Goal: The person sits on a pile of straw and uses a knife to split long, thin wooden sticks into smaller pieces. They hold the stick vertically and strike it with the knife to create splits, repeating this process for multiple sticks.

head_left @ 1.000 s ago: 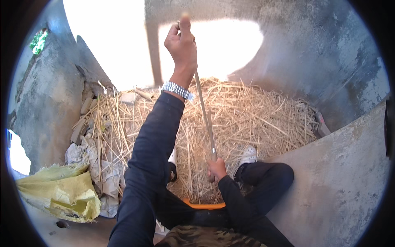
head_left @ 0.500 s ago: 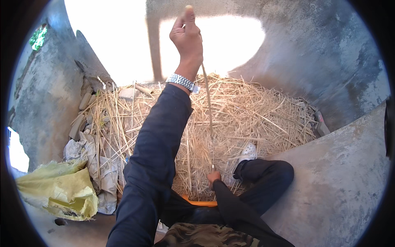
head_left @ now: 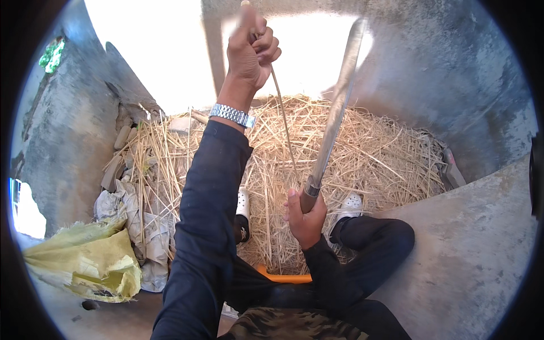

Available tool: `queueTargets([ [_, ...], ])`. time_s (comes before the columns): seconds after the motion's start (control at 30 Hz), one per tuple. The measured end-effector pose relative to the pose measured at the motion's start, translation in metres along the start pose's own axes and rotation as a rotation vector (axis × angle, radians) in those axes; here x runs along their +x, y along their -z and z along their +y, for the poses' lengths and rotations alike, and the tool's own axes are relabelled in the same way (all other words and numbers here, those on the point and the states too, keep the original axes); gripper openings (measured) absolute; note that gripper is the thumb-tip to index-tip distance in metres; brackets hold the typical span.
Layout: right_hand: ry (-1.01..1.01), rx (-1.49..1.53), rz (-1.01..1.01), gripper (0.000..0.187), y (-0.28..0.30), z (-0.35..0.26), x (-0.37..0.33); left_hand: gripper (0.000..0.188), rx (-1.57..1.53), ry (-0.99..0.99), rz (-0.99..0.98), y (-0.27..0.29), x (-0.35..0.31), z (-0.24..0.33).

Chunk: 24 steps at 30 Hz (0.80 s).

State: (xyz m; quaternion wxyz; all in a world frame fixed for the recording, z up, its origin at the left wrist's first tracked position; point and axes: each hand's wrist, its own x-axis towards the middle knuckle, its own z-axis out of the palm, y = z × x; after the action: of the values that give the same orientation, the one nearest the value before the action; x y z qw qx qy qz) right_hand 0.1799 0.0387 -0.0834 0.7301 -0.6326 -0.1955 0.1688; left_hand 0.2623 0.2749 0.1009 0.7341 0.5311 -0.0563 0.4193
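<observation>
Raised high at the top, my left hand [head_left: 252, 56] is closed around a long, thin strip [head_left: 281, 105]. Its pale end pokes out by the thumb. The rest slants down in front of the straw, and its lower tip ends just above my right hand [head_left: 307, 224]. That hand grips the brown handle of a large knife [head_left: 335, 107], whose long metal blade points up and slightly right, blurred near its tip. The blade stands to the right of the strip, apart from it. A silver watch [head_left: 232, 115] circles my left wrist.
Loose straw [head_left: 374, 153] covers the ground below my hands. A torn yellow sack [head_left: 90, 260] lies at the left beside a crumpled grey-white sheet [head_left: 153, 249]. Concrete walls [head_left: 430, 62] rise around. White clogs [head_left: 350, 205] are on my feet, and an orange edge [head_left: 286, 277] shows between my legs.
My right hand has risen and turned, swinging the knife blade upright into plain view. My left hand has shifted a little left and tilted, still with the strip. The left clog has come into view.
</observation>
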Motion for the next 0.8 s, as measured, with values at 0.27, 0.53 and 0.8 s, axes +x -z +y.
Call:
queueTargets([
  [0.27,-0.72,-0.303,-0.043,0.024,0.047,0.156,-0.021,0.044,-0.066,-0.072,-0.004,0.017,0.002,0.009],
  [0.53,0.024,-0.311,-0.027,0.022,0.026,-0.01,0.004,0.049,0.168,-0.155,0.176,0.015,-0.006,0.008],
  [0.8,-0.327,-0.924,-0.097,0.026,0.073,0.276,-0.058,0.054,0.219,-0.236,0.334,-0.014,-0.007,-0.003],
])
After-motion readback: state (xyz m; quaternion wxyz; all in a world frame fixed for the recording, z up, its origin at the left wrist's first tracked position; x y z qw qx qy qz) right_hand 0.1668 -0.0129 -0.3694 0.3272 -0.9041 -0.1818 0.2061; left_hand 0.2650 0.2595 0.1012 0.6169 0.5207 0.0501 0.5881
